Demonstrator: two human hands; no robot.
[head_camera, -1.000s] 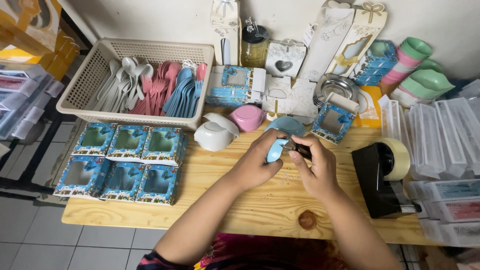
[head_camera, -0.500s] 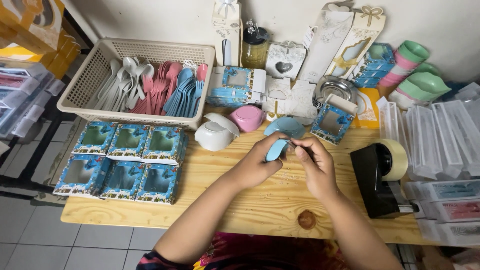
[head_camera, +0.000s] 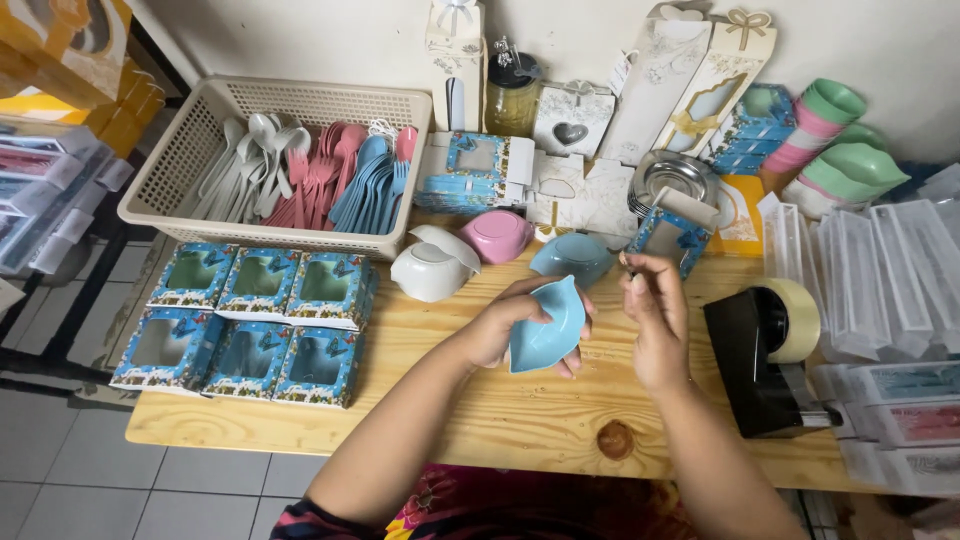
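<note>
Centre frame: left hand (head_camera: 505, 330) grips a leaf-shaped light-blue plastic dish (head_camera: 547, 328) above the pale wooden table (head_camera: 420, 410); right hand (head_camera: 655, 315), fingers pinched together beside it. Best kept level, firmly supported underneath.

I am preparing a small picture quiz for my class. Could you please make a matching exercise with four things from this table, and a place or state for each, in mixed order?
Things:
1. blue leaf-shaped dish
2. tape dispenser
3. plastic spoons
4. windowed blue boxes

Places or states:
a. lying in the beige basket
b. standing at the right side of the wooden table
c. held in the left hand
d. set in two rows at the table's left end

Pairs: 1-c, 2-b, 3-a, 4-d
</note>
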